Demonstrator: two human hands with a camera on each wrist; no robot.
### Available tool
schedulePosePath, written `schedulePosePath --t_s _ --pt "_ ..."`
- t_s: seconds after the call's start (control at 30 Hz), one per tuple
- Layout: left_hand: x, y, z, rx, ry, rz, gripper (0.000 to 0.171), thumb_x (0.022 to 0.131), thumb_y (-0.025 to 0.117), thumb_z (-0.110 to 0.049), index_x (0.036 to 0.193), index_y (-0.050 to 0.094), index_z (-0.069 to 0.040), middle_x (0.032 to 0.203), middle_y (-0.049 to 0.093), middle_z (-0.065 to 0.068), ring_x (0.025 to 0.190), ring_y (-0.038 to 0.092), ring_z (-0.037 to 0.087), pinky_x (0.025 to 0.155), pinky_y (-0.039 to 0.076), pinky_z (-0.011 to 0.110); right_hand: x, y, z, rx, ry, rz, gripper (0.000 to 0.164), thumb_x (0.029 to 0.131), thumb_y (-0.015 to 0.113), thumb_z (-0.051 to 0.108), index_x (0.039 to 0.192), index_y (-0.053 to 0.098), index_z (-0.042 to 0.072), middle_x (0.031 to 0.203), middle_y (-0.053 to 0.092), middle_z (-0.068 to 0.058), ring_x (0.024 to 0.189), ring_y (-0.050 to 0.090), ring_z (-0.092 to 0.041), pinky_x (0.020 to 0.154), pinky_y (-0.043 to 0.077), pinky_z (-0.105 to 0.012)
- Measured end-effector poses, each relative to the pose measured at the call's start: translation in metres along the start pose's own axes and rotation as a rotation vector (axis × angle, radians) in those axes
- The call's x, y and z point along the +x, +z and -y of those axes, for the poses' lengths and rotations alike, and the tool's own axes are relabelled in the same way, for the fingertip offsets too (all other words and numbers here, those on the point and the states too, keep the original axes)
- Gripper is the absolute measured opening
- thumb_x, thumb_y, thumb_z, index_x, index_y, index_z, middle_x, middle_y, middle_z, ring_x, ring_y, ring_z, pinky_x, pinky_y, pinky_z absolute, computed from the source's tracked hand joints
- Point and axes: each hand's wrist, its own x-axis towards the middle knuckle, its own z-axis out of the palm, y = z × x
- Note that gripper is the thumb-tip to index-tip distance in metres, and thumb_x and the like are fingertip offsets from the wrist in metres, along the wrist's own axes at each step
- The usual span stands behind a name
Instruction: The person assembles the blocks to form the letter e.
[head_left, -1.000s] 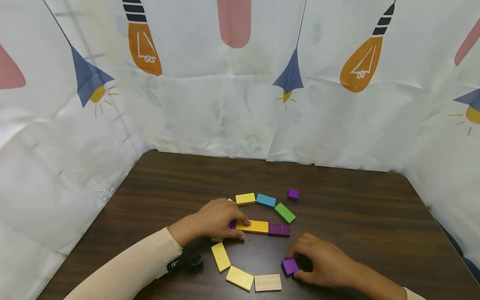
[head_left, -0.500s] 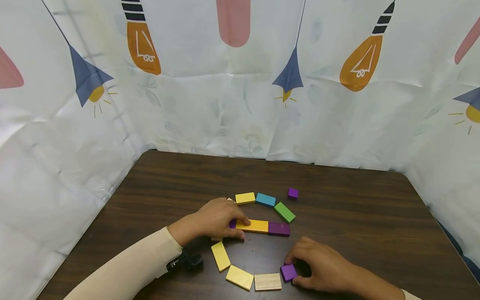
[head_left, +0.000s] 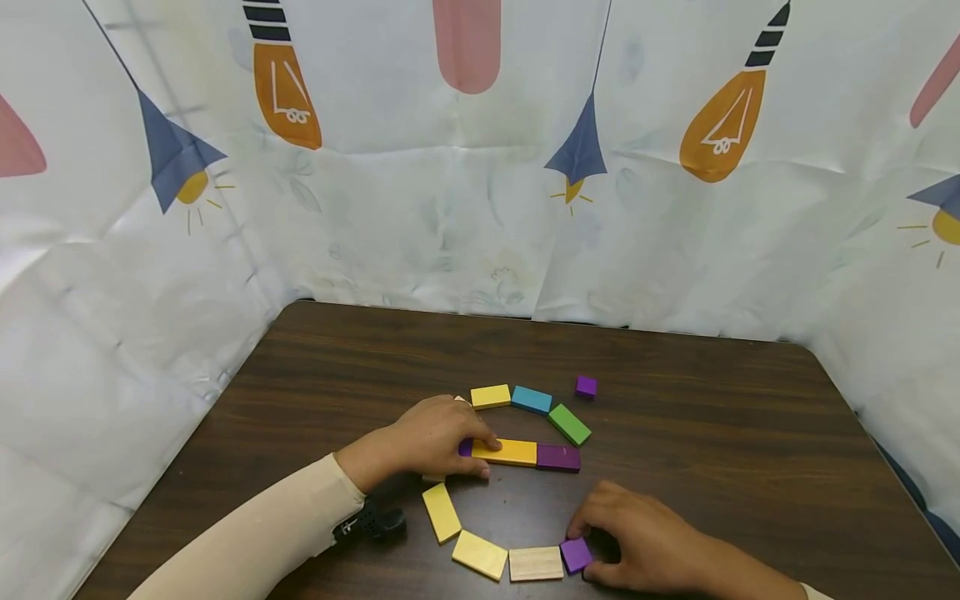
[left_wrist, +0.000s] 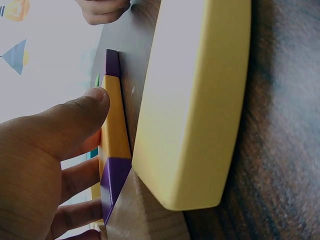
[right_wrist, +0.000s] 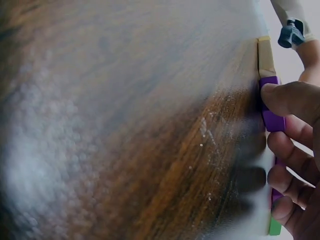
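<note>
My right hand [head_left: 648, 537] pinches a small purple block [head_left: 576, 556] between thumb and fingers, right at the end of a plain wooden block [head_left: 536, 564]. In the right wrist view the thumb lies over the purple block [right_wrist: 274, 120]. My left hand [head_left: 431, 442] rests over the left end of a straight row, its index fingertip on the orange-yellow block [head_left: 513, 452] and its thumb in front of the row. A dark purple block [head_left: 558, 458] continues that row on the right. In the left wrist view another purple block [left_wrist: 115, 177] adjoins the orange-yellow one.
Yellow blocks [head_left: 480, 556] curve along the near left. Beyond the row lie a yellow block [head_left: 491, 397], a blue block [head_left: 532, 400] and a green block [head_left: 569, 425] in an arc. A loose purple block [head_left: 586, 387] sits farther back on the dark table [head_left: 712, 417].
My right hand has slid the purple block slightly left and toward me, up to the wooden block's end. The left hand has stayed in place.
</note>
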Motion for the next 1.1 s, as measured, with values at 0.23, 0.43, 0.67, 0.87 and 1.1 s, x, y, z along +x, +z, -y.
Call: schedulePosePath --t_s 0.23,0.43,0.67,0.87,1.1 --pt "0.0 0.0 0.0 0.008 0.005 0.001 0.035 0.092 0.073 -0.051 0.121 0.077 -0.032 0.112 0.071 -0.02 0.106 0.063 0.01 0.094 0.049 0.038 0.0 0.003 0.0 -0.017 -0.037 -0.029 0.031 0.086 0.083 0.039 0.112 0.067 0.036 0.11 0.057 0.026 0.099 0.051 0.003 0.076 0.05 -0.022" --pt "0.001 -0.001 0.0 0.015 0.013 -0.003 0.034 0.093 0.072 -0.051 0.12 0.077 -0.031 0.112 0.071 -0.02 0.107 0.063 0.009 0.095 0.048 0.037 0.001 -0.005 -0.003 -0.016 0.005 -0.041 0.043 0.087 0.076 0.058 0.12 0.065 0.032 0.107 0.054 0.024 0.096 0.051 0.003 0.072 0.049 -0.024" --pt "-0.001 -0.001 -0.002 0.018 0.002 0.006 0.035 0.093 0.072 -0.052 0.121 0.077 -0.031 0.113 0.071 -0.019 0.109 0.063 0.01 0.098 0.048 0.038 0.016 -0.032 -0.024 -0.042 0.132 -0.103 0.047 0.087 0.073 0.062 0.117 0.069 0.027 0.103 0.057 0.02 0.095 0.056 -0.003 0.079 0.053 -0.032" --pt "0.0 -0.002 -0.002 0.017 0.002 0.008 0.035 0.093 0.072 -0.051 0.121 0.077 -0.032 0.113 0.071 -0.019 0.109 0.063 0.01 0.097 0.048 0.038 0.026 -0.049 -0.047 -0.09 0.234 -0.138 0.052 0.088 0.07 0.064 0.119 0.07 0.021 0.108 0.059 0.014 0.098 0.059 -0.009 0.08 0.055 -0.038" --pt "0.0 -0.001 -0.002 0.017 0.002 0.004 0.035 0.093 0.072 -0.051 0.121 0.077 -0.032 0.113 0.071 -0.02 0.109 0.063 0.011 0.097 0.048 0.038 0.039 -0.058 -0.066 -0.142 0.309 -0.195 0.045 0.087 0.08 0.048 0.119 0.071 0.018 0.108 0.062 0.009 0.1 0.06 -0.015 0.079 0.055 -0.039"
